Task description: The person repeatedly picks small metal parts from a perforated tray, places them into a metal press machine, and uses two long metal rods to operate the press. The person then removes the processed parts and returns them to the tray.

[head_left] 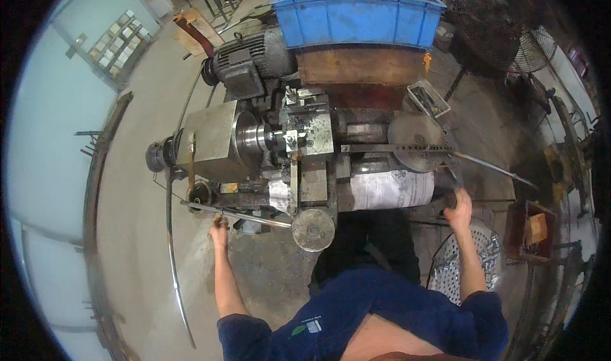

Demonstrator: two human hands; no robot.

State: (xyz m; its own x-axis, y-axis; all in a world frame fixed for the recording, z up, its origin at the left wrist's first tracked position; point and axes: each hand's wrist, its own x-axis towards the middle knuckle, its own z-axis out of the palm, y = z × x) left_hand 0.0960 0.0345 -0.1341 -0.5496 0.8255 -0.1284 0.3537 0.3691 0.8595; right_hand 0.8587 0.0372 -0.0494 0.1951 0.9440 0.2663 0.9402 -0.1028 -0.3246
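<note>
I stand at a small metal lathe (305,144) seen from above. My left hand (219,230) grips a small handle at the lower left of the machine, just under a long metal lever rod (242,216). My right hand (458,208) is closed on a dark lever handle at the machine's lower right, below a round grey disc (414,138). The chuck and spindle (254,138) sit left of the tool slide. A round handwheel (313,229) faces me at the front centre.
A blue plastic crate (356,11) rests on a wooden block behind the lathe, beside a grey electric motor (245,58). A perforated metal basket (474,259) stands at my right, a floor fan (509,23) at the far right. A long bent steel rod (172,259) lies on the concrete floor.
</note>
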